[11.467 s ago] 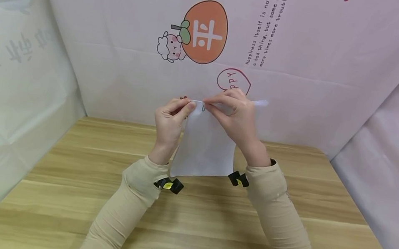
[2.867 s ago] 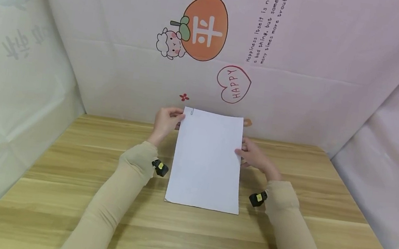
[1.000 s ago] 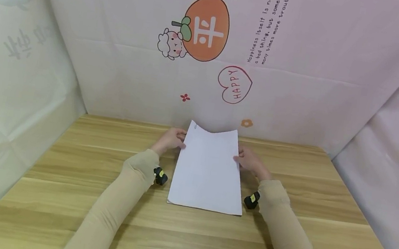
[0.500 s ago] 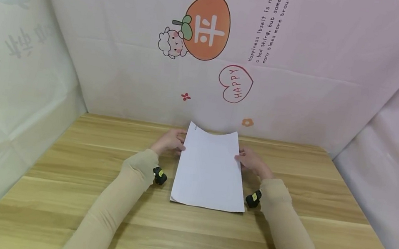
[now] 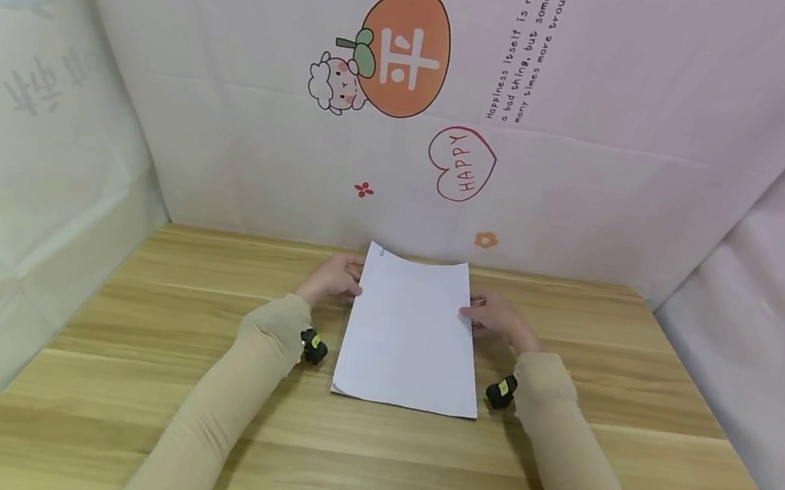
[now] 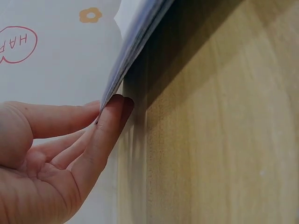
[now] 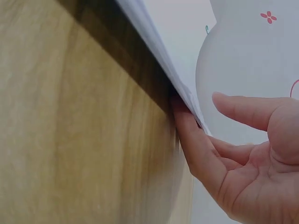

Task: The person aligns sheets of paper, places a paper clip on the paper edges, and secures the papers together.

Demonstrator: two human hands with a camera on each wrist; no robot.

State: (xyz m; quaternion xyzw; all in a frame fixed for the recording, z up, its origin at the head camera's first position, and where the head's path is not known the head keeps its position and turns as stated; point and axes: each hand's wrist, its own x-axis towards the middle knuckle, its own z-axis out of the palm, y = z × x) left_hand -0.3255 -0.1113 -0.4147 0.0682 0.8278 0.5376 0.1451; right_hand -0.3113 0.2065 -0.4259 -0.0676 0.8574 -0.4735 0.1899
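A stack of white paper (image 5: 410,338) slopes over the table in the head view, its near edge low and its far edge raised and slightly bowed. A small paper clip (image 5: 382,252) sits at its far left corner; the clip (image 7: 207,30) looks green in the right wrist view. My left hand (image 5: 337,279) pinches the left edge between thumb and fingers, as the left wrist view shows of the paper edge (image 6: 126,56). On the opposite side, my right hand (image 5: 495,315) supports the right edge from below with extended fingers (image 7: 191,140), the thumb lifted off the sheet.
The wood-grain table (image 5: 362,473) extends around the stack. Behind it hangs a white printed cloth (image 5: 591,205), close to the paper's far edge. More cloth encloses the left (image 5: 22,171) and right sides. A small black camera (image 5: 314,346) is worn on each wrist.
Earlier, both hands pinched the raised paper's top edge by the clip. Since then they have moved to its sides and tilted the stack down; over the last second it has barely shifted.
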